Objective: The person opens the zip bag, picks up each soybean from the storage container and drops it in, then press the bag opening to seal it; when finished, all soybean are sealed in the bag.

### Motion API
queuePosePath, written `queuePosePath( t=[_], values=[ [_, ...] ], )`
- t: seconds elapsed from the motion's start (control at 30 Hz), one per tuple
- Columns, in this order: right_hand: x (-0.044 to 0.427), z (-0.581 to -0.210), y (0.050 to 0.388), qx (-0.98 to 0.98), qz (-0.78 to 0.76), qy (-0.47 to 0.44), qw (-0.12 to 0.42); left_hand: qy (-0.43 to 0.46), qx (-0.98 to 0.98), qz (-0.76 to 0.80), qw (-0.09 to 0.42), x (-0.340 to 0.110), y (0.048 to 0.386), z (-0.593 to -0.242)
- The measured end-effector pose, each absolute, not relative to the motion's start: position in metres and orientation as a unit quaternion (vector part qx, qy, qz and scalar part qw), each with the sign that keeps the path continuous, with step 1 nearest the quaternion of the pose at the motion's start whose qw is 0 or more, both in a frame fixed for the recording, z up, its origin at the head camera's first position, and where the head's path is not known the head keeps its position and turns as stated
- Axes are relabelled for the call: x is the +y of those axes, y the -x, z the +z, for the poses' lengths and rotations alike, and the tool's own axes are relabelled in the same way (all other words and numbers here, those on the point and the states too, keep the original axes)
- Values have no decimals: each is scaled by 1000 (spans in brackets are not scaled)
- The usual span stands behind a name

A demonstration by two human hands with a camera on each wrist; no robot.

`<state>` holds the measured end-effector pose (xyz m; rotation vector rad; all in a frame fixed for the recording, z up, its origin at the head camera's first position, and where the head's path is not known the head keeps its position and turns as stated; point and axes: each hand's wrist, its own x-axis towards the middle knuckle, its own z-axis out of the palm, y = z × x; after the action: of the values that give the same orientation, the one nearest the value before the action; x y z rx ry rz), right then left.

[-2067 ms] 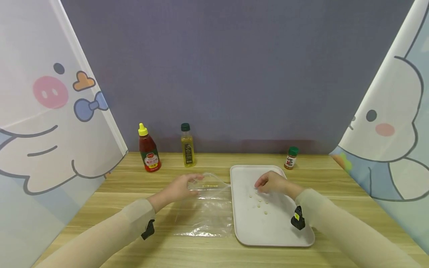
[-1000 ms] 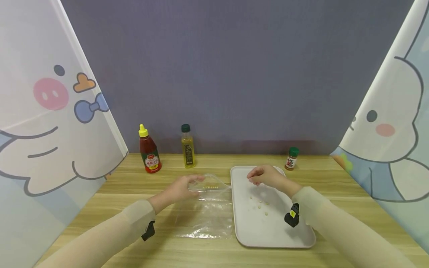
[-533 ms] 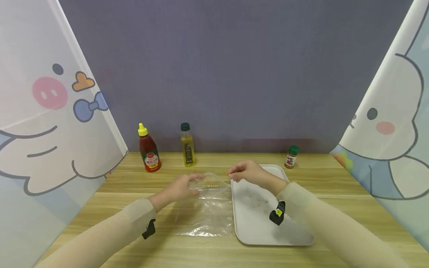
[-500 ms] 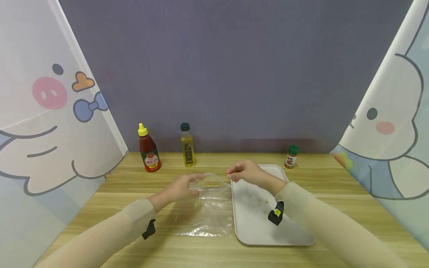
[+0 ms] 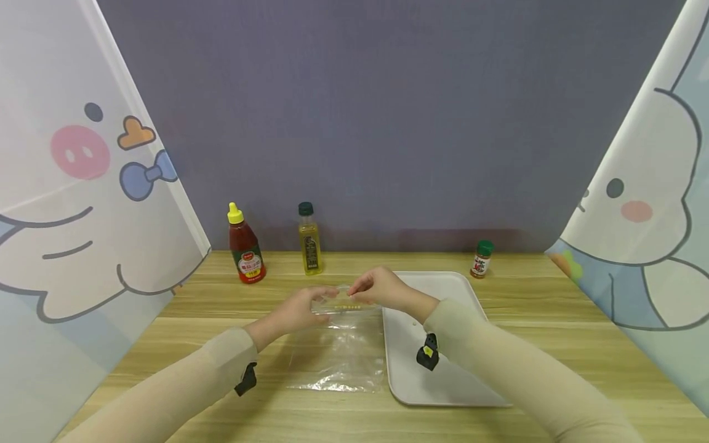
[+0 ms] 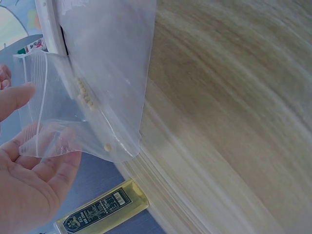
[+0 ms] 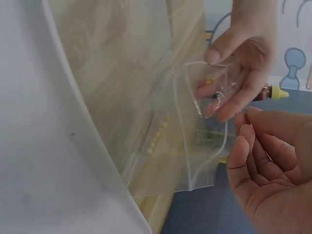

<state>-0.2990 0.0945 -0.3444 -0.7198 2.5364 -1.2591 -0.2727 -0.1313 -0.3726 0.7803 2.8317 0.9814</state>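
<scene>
A clear zip-lock bag [image 5: 338, 360] lies on the table, its mouth raised and spread. My left hand [image 5: 293, 311] grips the rim, thumb on one side and fingers on the other. Inside the bag, several pale soybeans [image 6: 85, 95] form a row, with a single soybean [image 6: 107, 147] apart from them. Over the mouth, my right hand [image 5: 384, 289] has thumb and forefinger pinched together. The soybean picked up earlier is hidden between the fingertips [image 7: 246, 122]. The white tray [image 5: 410, 381] stands right of the bag; one soybean [image 5: 414, 323] shows there, and my right arm covers others.
Along the back stand a ketchup bottle [image 5: 249, 255], an oil bottle [image 5: 311, 246] and a small green-capped seasoning jar [image 5: 482, 259]. A grey panel [image 5: 360, 123] closes off the rear. Cartoon-printed curtains [image 5: 72, 246] hang at both sides.
The right hand took a soybean from the tray, rose and moved left to the bag's mouth. The left hand and bag have stayed in place.
</scene>
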Motion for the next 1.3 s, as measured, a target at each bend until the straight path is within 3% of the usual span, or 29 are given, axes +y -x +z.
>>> queuePosePath(
  t=[0.33, 0.7, 1.3],
  values=[
    [104, -341, 300, 862, -431, 240, 115, -254, 910, 327, 25, -134, 273, -374],
    [147, -345, 313, 859, -462, 199, 98, -239, 911, 335, 25, -133, 272, -375],
    [207, -379, 327, 871, -406, 209, 182, -237, 911, 335, 34, -133, 273, -377]
  ],
)
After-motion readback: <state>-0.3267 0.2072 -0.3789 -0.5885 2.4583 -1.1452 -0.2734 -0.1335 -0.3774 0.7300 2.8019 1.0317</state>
